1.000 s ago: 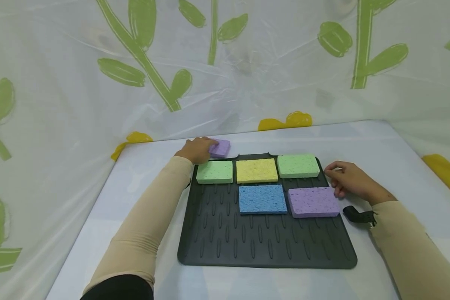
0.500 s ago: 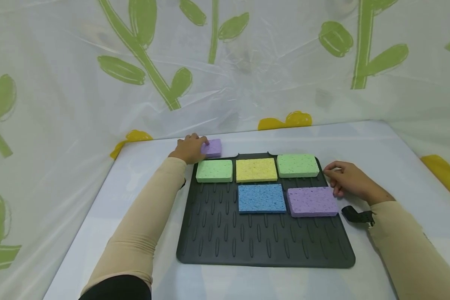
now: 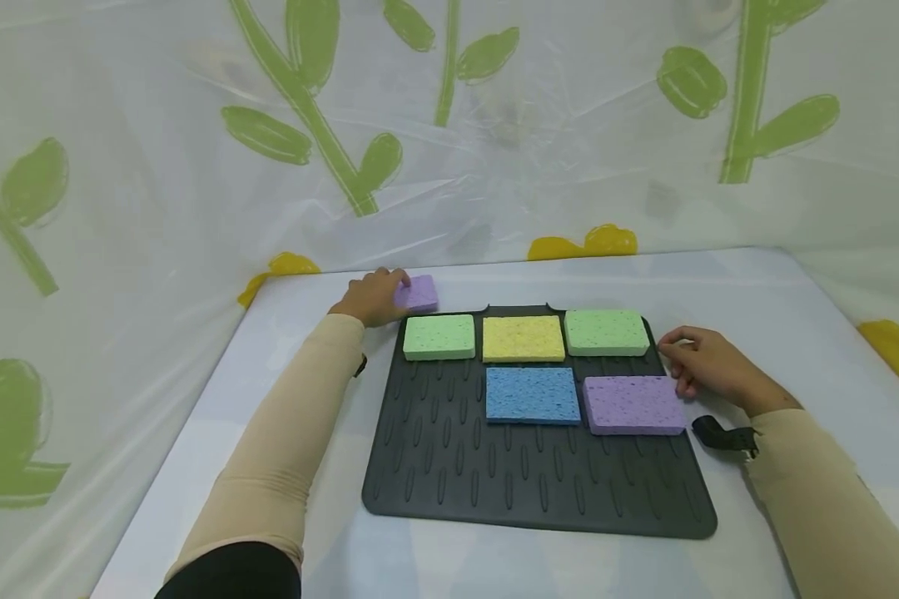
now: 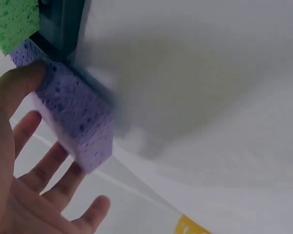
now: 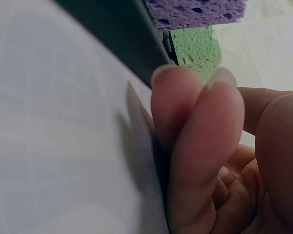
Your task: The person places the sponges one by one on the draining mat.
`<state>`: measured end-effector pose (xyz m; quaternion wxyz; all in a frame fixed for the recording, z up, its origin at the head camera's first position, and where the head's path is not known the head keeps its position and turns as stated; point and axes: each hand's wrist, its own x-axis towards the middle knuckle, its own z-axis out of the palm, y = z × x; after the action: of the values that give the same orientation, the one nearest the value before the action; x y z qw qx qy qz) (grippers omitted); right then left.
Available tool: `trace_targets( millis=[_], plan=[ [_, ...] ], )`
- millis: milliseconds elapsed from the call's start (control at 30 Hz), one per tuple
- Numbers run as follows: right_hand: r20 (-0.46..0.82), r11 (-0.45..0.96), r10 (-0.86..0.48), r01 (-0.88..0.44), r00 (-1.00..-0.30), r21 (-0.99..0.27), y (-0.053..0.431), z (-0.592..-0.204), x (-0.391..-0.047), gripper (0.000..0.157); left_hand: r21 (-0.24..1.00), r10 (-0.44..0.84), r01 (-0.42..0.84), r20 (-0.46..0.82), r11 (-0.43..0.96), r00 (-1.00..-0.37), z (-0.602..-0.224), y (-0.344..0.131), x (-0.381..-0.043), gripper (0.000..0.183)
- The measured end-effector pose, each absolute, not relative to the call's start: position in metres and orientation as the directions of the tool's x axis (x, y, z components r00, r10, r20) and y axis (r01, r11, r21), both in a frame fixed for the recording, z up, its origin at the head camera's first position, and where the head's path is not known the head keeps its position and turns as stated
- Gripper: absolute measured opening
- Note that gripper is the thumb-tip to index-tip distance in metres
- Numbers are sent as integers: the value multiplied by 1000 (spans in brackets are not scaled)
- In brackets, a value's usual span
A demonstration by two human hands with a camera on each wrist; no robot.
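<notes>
Behind the back left corner of the dark ribbed mat (image 3: 449, 474), my left hand (image 3: 372, 298) grips a small purple sponge (image 3: 417, 294). In the left wrist view, the thumb lies on one face of that purple sponge (image 4: 78, 107) and the fingers lie on the other side. My right hand (image 3: 715, 366) rests at the mat's right edge, its fingers loosely curled with nothing seen between them. Closest to it is a larger purple sponge (image 3: 634, 405) on the mat. Part of the right palm is hidden in the head view.
On the mat's back row lie a green sponge (image 3: 439, 337), a yellow sponge (image 3: 524, 339) and another green sponge (image 3: 607, 333). A blue sponge (image 3: 532, 395) sits in front of the yellow one. The white table (image 3: 539, 557) meets a leaf-printed curtain (image 3: 554, 166) behind.
My left hand has moved left with the small purple sponge, along the mat's back edge toward its corner. The right hand stays in place. The head view has shifted slightly.
</notes>
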<state>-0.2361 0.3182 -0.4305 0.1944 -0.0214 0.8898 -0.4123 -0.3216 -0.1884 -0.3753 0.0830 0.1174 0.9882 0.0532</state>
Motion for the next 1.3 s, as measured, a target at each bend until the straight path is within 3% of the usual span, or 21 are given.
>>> trace_targets(
  millis=[300,533,833,1133,1300],
  plan=[
    [-325,664,-215,106,-921,-740,316,-427,-232,51,215,162,195,160,957,-974,-370,-204,-288,61],
    [-315,658,-223,96,-922,-747,319,-428,-231,53,301,182,266,280,916,-943,-365,-196,-238,66],
    [-308,650,-239,84,-921,-755,318,-426,-230,52,280,279,345,249,896,-927,-369,-174,-184,70],
    [-318,669,-224,92,-921,-738,319,-426,-229,53,238,379,414,177,879,-908,-381,-162,-167,70],
    [-317,668,-225,91,-921,-739,317,-425,-228,54,251,468,471,76,846,-880,-389,-165,-162,69]
  ],
)
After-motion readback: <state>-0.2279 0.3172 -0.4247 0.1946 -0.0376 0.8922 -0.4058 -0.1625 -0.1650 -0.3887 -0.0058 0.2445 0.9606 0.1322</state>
